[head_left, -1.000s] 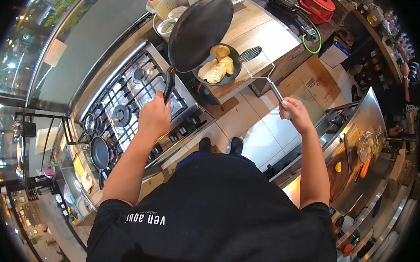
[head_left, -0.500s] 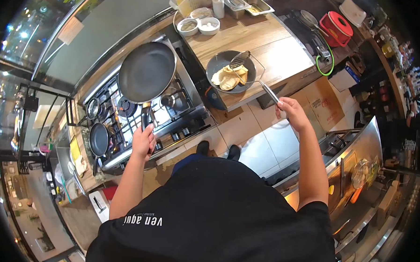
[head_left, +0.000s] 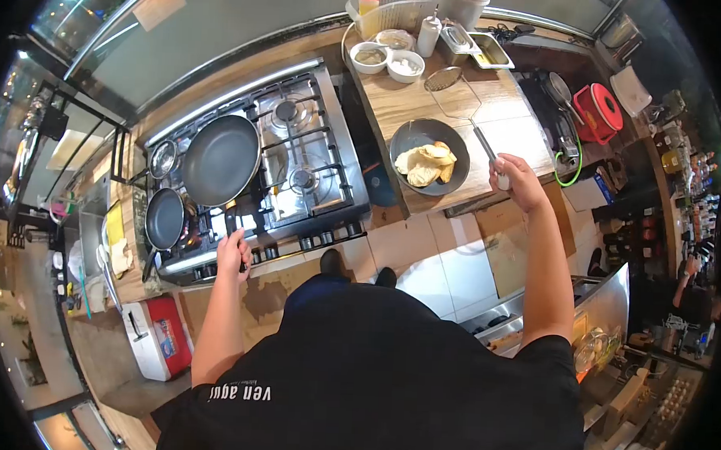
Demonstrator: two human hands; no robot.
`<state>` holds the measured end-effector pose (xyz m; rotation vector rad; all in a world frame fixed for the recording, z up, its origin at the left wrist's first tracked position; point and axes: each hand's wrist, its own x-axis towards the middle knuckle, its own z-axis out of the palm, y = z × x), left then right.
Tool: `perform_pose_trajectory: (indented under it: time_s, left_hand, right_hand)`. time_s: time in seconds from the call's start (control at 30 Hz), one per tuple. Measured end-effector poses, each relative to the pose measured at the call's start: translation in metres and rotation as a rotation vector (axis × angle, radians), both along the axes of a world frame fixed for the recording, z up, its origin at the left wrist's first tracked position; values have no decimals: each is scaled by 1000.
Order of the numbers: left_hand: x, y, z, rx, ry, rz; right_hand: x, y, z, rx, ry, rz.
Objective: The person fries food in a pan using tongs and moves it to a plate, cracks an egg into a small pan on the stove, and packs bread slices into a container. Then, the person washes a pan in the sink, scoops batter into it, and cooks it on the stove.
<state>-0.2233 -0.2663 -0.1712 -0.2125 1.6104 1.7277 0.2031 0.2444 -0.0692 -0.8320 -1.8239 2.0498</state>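
Note:
My left hand (head_left: 232,253) is closed around the handle of a large dark frying pan (head_left: 222,159). The pan looks empty and is over the left part of the gas stove; I cannot tell whether it touches the grates. In my right hand (head_left: 518,184) is a long-handled skimmer (head_left: 444,79) with a perforated head on a bent wire frame. Its head hangs over the wooden counter, apart from the food. Below it, a dark grey bowl (head_left: 400,161) holds pale yellow, browned pieces of food (head_left: 425,160).
A smaller frying pan (head_left: 165,219) and a small metal pot (head_left: 163,159) are on the stove (head_left: 350,180) at left. White bowls (head_left: 405,66), a white squeeze bottle (head_left: 428,36) and a metal tray (head_left: 492,51) line the counter's back. A red pot (head_left: 597,113) stands right.
The large frying pan has moved left and away from the stove's middle, now seeming lower. The skimmer has left the bowl and moved up and away over the counter. The camera view has shifted.

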Motion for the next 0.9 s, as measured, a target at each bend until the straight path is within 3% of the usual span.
perform_pose_trajectory:
  time_s: [0.37, 0.43, 0.63, 0.67, 0.7, 0.73, 0.77, 0.9]
  left_hand:
    - [-16, 9, 2, -220, 80, -102]
    - [-14, 15, 5, -204, 67, -64]
    - [-3, 22, 13, -249, 104, -52]
    - [-2, 23, 9, -269, 109, -42]
    - [-2, 20, 6, -293, 121, -10]
    - [-1, 17, 6, -264, 145, -16]
    - [0, 14, 6, -235, 168, -25]
    - [5, 5, 6, -198, 138, -24]
  right_hand:
    - [33, 58, -25, -282, -221, 204]
    - [26, 63, -34, -355, -255, -85]
    - [35, 104, -76, -363, -183, -54]
    - [38, 110, -109, -298, -328, -408]
    - [42, 103, -108, -293, -318, -457]
    - [58, 123, -140, -281, -351, -377]
    - [61, 117, -138, -392, -310, -345]
    - [54, 89, -114, -308, -176, -250]
